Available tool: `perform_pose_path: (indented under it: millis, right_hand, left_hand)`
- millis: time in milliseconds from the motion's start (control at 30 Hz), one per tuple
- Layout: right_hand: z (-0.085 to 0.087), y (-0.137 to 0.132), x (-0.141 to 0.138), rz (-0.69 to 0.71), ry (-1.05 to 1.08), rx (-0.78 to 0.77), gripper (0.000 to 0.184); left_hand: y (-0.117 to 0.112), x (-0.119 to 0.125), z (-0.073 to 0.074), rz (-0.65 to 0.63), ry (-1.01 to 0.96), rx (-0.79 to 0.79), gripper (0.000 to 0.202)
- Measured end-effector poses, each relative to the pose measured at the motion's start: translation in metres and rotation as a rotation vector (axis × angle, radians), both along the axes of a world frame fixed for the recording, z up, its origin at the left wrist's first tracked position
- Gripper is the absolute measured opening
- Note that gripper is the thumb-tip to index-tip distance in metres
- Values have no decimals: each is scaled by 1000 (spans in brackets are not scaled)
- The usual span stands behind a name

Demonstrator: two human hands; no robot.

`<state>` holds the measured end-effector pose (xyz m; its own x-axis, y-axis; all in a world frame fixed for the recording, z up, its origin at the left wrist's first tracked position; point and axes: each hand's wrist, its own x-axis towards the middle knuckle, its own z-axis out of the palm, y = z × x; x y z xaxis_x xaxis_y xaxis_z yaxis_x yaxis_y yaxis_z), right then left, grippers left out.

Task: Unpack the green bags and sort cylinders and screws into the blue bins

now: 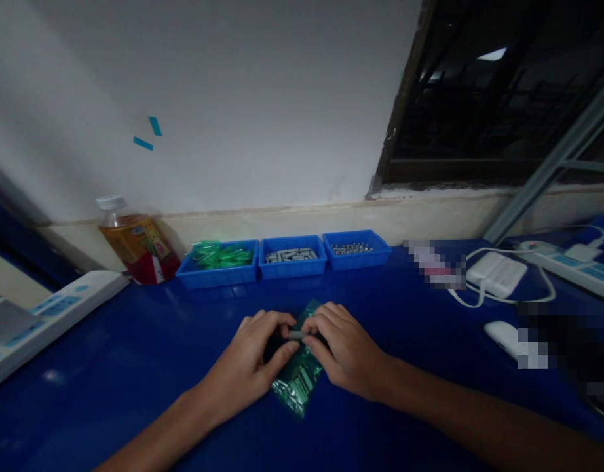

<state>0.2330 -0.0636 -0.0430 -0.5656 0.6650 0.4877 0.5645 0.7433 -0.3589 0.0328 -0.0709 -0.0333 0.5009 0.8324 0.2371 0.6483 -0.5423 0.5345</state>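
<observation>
A small grey cylinder (296, 335) lies crosswise between my two hands. The fingertips and thumb of my left hand (255, 347) close around its left end. At its right end, the thumb and forefinger of my right hand (348, 347) pinch it. Beneath them a shiny green translucent bag (297, 387) rests on the blue table (208, 347), with several slim pieces showing through its lower part. My fingers cover some of the bag's upper part.
Three blue bins line the wall: one with green plastic pieces (223, 255), one with grey cylinders (292, 255), one with small metal parts (352, 248). A drink bottle (137, 246) and power strip (61, 308) stand left. A white charger (496, 274), cables and a mouse (503, 337) lie right.
</observation>
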Motion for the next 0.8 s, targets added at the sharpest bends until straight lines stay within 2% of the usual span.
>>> perform_pose_path:
  millis: [100,233,500,567,667,800]
  right_hand:
    - [-1,1,0,6,32,-19,13]
    - [2,-1,0,7,13,-2,10]
    - [13,2,1,-9,-138,171,9]
    - [21,16,6,-40,-147,206,10]
    - [39,55,10,-201,-156,218,12]
    - [61,114,1,-400,-458,92,23]
  left_hand:
    - [-1,0,0,9,-5,72,15]
    - [1,1,2,16,-9,74,16]
    - [-1,0,3,42,-2,3,28]
    - [1,2,3,47,19,-19,28]
    - [9,7,2,59,40,4,32]
    - [22,14,-2,14,125,31,43]
